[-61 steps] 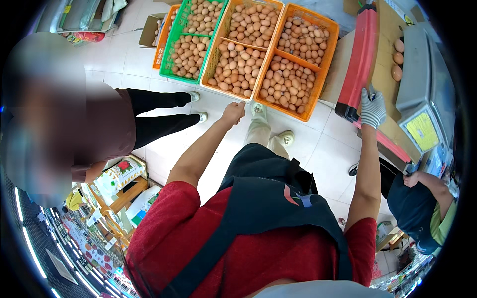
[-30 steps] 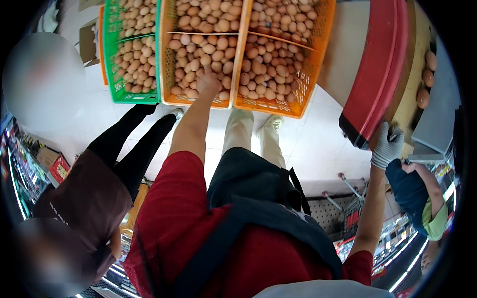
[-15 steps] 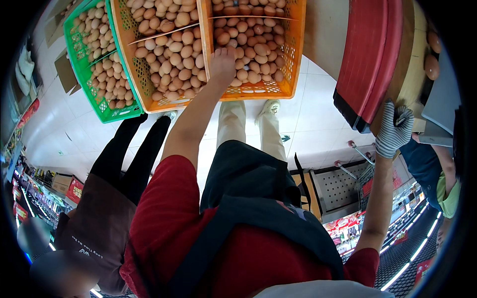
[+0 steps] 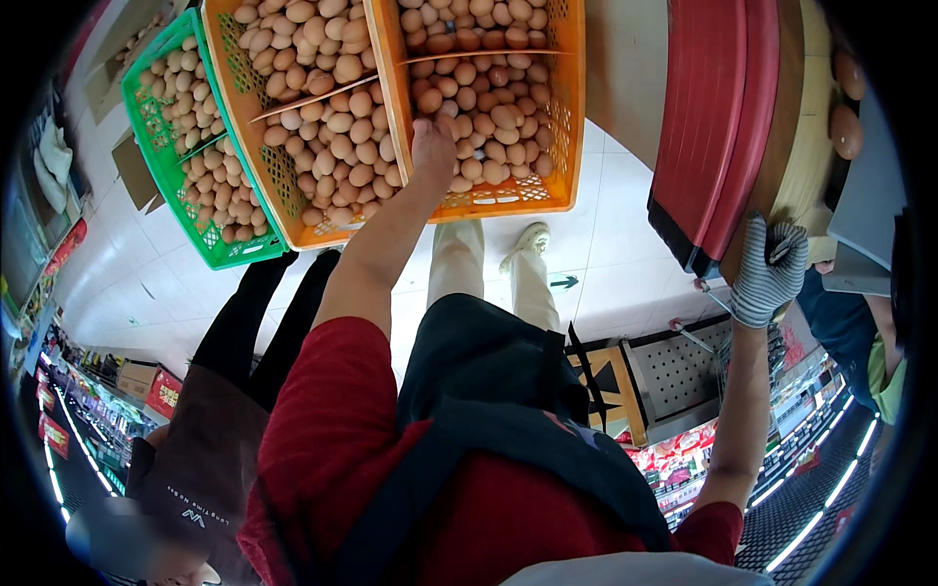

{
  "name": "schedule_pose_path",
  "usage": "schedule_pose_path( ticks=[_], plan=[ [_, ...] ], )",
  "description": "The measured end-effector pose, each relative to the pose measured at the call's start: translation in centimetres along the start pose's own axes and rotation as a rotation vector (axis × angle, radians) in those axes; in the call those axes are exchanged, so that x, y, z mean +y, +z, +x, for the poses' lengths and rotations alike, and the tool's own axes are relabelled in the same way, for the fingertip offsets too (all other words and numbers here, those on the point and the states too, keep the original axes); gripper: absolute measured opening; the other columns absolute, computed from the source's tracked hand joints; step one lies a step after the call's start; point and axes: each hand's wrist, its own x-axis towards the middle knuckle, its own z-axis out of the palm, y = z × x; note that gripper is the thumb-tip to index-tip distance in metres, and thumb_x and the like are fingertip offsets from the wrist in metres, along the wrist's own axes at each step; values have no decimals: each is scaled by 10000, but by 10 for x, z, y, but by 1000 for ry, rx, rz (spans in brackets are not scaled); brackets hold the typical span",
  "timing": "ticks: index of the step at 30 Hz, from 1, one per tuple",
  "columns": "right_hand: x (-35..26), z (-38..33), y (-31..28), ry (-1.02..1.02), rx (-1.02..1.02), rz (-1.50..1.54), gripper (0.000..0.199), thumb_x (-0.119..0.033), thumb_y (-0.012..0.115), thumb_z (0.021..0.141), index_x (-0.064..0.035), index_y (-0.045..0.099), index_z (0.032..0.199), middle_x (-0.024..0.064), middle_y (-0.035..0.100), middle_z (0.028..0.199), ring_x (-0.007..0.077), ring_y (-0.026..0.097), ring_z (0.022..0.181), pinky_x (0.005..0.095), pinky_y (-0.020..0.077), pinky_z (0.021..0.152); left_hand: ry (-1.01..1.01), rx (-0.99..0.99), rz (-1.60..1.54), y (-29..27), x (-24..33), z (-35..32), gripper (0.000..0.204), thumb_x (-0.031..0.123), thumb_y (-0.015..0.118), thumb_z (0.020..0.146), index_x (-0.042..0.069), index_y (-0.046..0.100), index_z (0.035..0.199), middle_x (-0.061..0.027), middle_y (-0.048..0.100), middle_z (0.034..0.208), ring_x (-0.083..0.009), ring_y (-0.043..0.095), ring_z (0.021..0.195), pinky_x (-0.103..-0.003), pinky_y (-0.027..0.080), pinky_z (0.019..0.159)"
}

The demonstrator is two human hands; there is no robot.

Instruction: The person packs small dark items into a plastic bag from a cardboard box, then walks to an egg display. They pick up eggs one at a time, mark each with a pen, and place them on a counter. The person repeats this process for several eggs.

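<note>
The person's hands are well apart. The bare left hand (image 4: 434, 154) is at the eggs (image 4: 503, 122) in the near compartment of the right crate (image 4: 508, 207), close by its left wall; its fingers point down and away, and whether they close on an egg cannot be told. The right hand (image 4: 765, 278), in a striped glove, is curled at the near end of the wooden board (image 4: 799, 127), beside the red slab (image 4: 708, 127); what it grips, if anything, does not show.

The eggs lie heaped and touching, so this reach seems to call for a light touch: fingertips around one egg's sides, a straight lift, no raking across the shells. The wrist does best kept clear of the crate wall, and of the left crate (image 4: 318, 234) just beside it. An egg low in the heap could shift its neighbours, so one lying on top looks the safer pick. Two eggs (image 4: 846, 132) lie beyond the board, so the right elbow and glove should move gently there
</note>
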Motion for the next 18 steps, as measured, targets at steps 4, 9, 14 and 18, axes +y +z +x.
schedule_pose_path(
  ticks=[4, 9, 14, 18],
  plan=[
    [3, -4, 0, 36, 10, -38, 352, 36, 751, 795, -78, 432, 703, -42, 382, 649, 70, 324, 604, 206, 323, 596, 125, -88, 9, -14, -3, -17, 386, 210, 647, 810, 60, 579, 1159, -46, 625, 1059, -206, 517, 1094, -381, 283, 979],
    [5, 0, -1, -18, -18, 16, 336, 56, 766, 762, -80, 461, 728, -32, 411, 647, 71, 354, 591, 203, 352, 597, 46, 124, 1, 42, 14, -22, 343, 200, 567, 874, 53, 594, 1182, -44, 631, 1051, -224, 521, 1108, -395, 262, 983],
    [1, 0, 2, -3, 5, 20, 350, 24, 733, 824, -89, 430, 689, -47, 362, 621, 65, 301, 579, 201, 308, 568, 96, 121, -89, 35, 4, -18, 275, 198, 565, 871, 79, 619, 1112, -54, 617, 1091, -221, 542, 1075, -378, 306, 973],
    [0, 1, 3, 13, 6, 28, 363, 28, 737, 820, -94, 422, 686, -52, 357, 626, 61, 297, 585, 195, 299, 569, 160, 91, -108, 42, 5, -14, 210, 206, 608, 830, 119, 647, 1017, -71, 598, 1129, -215, 554, 1051, -373, 373, 927]
  ],
)
